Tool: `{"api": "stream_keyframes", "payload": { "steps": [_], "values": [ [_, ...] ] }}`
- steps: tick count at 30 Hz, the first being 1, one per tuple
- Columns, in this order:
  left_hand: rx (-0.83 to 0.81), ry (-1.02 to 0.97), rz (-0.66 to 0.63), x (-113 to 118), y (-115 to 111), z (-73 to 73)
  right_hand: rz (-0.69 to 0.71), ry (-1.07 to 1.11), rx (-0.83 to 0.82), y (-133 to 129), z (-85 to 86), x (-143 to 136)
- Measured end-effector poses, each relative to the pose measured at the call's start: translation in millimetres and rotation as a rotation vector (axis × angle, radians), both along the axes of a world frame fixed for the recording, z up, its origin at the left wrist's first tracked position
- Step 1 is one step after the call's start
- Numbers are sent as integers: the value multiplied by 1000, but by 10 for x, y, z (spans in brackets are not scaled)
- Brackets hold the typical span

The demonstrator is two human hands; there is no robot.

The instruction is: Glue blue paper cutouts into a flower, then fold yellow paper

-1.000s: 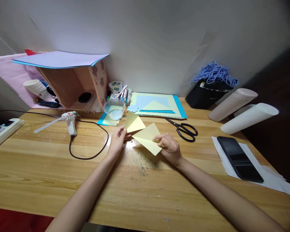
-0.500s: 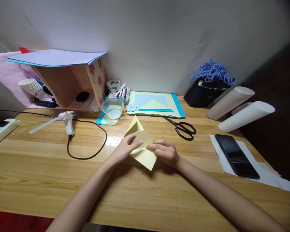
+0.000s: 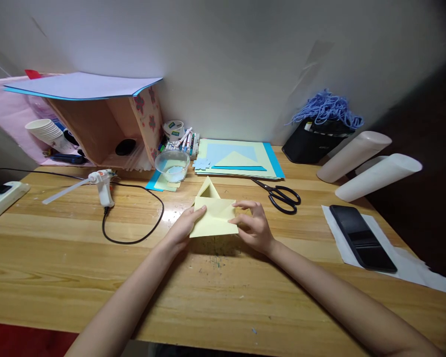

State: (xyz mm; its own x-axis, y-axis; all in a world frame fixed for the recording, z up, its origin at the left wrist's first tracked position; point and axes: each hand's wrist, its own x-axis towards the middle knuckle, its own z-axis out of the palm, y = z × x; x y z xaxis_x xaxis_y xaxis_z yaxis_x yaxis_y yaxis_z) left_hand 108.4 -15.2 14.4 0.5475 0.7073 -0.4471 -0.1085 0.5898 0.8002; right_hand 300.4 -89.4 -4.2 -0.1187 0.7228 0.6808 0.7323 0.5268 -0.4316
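Observation:
A creased pale yellow paper (image 3: 214,220) is held just above the wooden table (image 3: 215,307). My left hand (image 3: 186,225) grips its left edge, thumb on top and the other fingers underneath. At the right edge, my right hand (image 3: 254,228) pinches the sheet between thumb and fingers. Just behind the paper stands a folded yellow paper triangle (image 3: 208,187), its lower part hidden by the held sheet. Black-handled scissors (image 3: 282,197) lie to the right of it.
A white glue gun (image 3: 103,187) with a looping black cable rests at left. Behind are a clear bowl (image 3: 173,166), markers (image 3: 186,141) and stacked papers (image 3: 273,161). A phone (image 3: 362,238) and white rolls (image 3: 379,177) are at right.
The held yellow paper has turned so that its lower edge runs nearly level, and its folded flap has opened out. My left thumb has moved to its left edge.

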Motion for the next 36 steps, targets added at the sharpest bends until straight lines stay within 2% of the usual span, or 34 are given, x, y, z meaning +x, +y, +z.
{"api": "stream_keyframes", "payload": {
  "steps": [3, 8, 11, 15, 22, 26, 33, 36],
  "values": [
    [-28, -62, 18, 9, 13, -2, 34, 207, -143, 22, 33, -26],
    [49, -177, 22, 38, -16, -6, 76, 487, -348, 47, 46, -49],
    [45, -108, 46, 47, -24, -38, 101, 495, -371, 46, 44, -42],
    [6, -62, 48, 62, -39, -55, 217, 426, -393, 51, 48, -35],
    [-45, -99, 99, 110, -78, -45, 355, 600, -517, 57, 37, -55],
    [-31, -116, 63, 110, -81, -58, 310, 654, -543, 76, 31, -58],
    [127, -171, -121, 108, -126, -34, 146, 853, -633, 113, -41, -31],
    [122, -156, -137, 128, -136, -9, 77, 892, -676, 121, -51, -27]
  ]
}}
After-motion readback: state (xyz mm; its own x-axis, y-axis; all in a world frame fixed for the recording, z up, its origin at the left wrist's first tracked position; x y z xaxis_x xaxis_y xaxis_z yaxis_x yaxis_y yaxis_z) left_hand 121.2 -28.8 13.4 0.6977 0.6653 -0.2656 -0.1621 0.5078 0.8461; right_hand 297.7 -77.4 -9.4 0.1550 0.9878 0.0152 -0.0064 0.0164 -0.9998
